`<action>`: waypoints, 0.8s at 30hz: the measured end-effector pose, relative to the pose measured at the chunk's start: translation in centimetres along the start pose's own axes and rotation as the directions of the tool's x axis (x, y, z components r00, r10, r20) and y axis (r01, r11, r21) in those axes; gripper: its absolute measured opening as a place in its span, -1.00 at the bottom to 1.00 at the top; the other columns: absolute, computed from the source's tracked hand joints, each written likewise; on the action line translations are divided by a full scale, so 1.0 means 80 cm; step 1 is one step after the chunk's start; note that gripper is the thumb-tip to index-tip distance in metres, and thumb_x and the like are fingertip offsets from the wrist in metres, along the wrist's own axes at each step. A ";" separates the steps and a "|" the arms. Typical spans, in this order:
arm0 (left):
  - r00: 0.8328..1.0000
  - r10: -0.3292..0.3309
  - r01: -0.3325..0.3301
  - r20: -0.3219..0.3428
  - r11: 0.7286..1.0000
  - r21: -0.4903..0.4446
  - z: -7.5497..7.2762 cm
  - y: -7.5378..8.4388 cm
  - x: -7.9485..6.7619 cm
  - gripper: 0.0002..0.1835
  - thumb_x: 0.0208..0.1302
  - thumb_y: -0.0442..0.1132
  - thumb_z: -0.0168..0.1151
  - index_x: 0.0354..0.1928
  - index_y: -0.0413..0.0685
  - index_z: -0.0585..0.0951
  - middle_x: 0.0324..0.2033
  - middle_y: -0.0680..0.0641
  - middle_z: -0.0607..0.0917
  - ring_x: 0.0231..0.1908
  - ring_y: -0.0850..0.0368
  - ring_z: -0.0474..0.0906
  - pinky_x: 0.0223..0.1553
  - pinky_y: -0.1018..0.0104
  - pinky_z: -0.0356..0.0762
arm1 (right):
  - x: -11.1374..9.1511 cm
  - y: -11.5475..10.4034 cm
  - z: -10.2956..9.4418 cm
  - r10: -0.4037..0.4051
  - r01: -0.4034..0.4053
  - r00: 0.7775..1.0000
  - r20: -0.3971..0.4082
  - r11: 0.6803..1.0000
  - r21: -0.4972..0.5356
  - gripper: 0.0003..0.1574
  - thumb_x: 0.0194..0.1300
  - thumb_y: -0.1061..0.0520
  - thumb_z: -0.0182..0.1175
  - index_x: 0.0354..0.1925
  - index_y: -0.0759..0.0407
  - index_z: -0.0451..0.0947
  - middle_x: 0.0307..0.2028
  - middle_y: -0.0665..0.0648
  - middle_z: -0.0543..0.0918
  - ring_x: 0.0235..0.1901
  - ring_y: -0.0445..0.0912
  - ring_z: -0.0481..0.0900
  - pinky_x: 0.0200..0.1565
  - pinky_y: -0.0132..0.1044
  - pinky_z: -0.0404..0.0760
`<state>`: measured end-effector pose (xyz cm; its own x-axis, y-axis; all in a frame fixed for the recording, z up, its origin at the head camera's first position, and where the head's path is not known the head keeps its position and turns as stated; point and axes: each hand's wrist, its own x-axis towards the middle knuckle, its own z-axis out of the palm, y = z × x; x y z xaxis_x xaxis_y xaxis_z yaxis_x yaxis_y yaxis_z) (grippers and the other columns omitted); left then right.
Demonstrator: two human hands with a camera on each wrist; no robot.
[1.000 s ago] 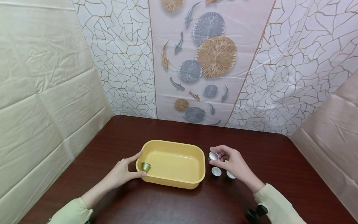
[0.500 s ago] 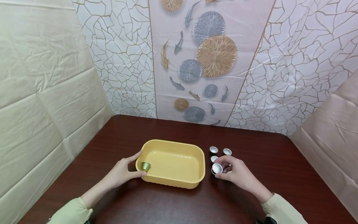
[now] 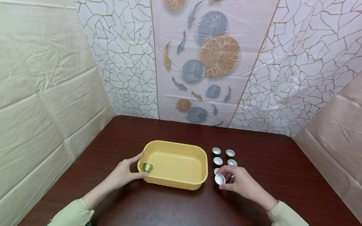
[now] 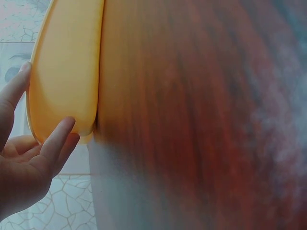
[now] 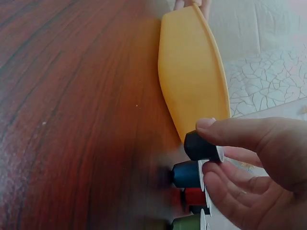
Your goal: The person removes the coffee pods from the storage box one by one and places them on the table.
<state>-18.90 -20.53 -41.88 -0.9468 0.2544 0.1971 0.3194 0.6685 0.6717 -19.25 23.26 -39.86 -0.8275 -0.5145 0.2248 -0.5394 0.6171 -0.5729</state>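
Note:
In the head view my left hand [image 3: 127, 170] holds the left end of a yellow plastic basin [image 3: 175, 185], thumb on the front rim and a finger farther back. A green coffee capsule [image 3: 147, 167] lies tipped in the basin's left end. To the right of the basin, my right hand [image 3: 240, 180] pinches a coffee capsule [image 3: 220, 179] between thumb and fingers, silver lid up. The right wrist view shows this held capsule [image 5: 200, 147] as black, beside a blue capsule [image 5: 187, 174], a red capsule [image 5: 194, 196] and a green capsule [image 5: 186, 222].
Several capsules stand lid up behind my right hand, among them a back left capsule [image 3: 216, 151] and a back right capsule [image 3: 230, 153]. One more is partly covered by the fingers. The dark wooden table [image 3: 158, 207] ends at a patterned cloth backdrop [image 3: 198, 94].
My right hand has moved toward the table's front with the capsule in its fingers, uncovering more standing capsules behind it. The left hand, basin and green capsule inside have stayed put.

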 end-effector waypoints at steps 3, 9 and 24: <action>1.000 0.001 -0.001 0.001 1.000 -0.002 0.000 0.000 0.000 0.00 0.04 0.18 0.48 0.46 -0.10 0.30 0.33 -0.21 0.49 0.33 -0.19 0.43 0.23 -0.15 0.44 | -0.002 0.000 0.001 -0.018 0.019 1.000 0.020 1.000 -0.011 -0.58 -0.05 0.21 0.54 -0.18 0.05 0.64 -0.44 -0.08 0.66 -0.46 -0.30 0.58 -0.43 -0.43 0.56; 1.000 0.001 -0.001 0.002 1.000 -0.010 0.000 0.000 0.000 0.00 0.04 0.17 0.48 0.46 -0.11 0.30 0.33 -0.21 0.49 0.34 -0.19 0.41 0.25 -0.16 0.42 | -0.004 0.001 0.000 0.005 -0.002 0.997 0.075 0.999 -0.033 -0.57 -0.06 0.19 0.54 -0.17 0.02 0.63 -0.43 -0.10 0.64 -0.47 -0.36 0.55 -0.42 -0.43 0.55; 1.000 0.010 -0.010 -0.002 1.000 -0.009 0.000 -0.001 0.000 0.00 0.04 0.16 0.49 0.46 -0.12 0.31 0.32 -0.21 0.50 0.33 -0.20 0.42 0.24 -0.17 0.43 | -0.009 0.006 0.005 0.018 -0.019 0.989 0.148 1.000 0.010 -0.57 -0.04 0.17 0.53 -0.13 0.07 0.65 -0.34 -0.07 0.69 -0.44 -0.39 0.56 -0.40 -0.45 0.56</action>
<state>-18.91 -20.55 -41.93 -0.9437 0.2595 0.2052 0.3284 0.6598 0.6758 -18.87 23.67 -40.58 -0.8045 -0.5862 0.0953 -0.5218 0.6210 -0.5848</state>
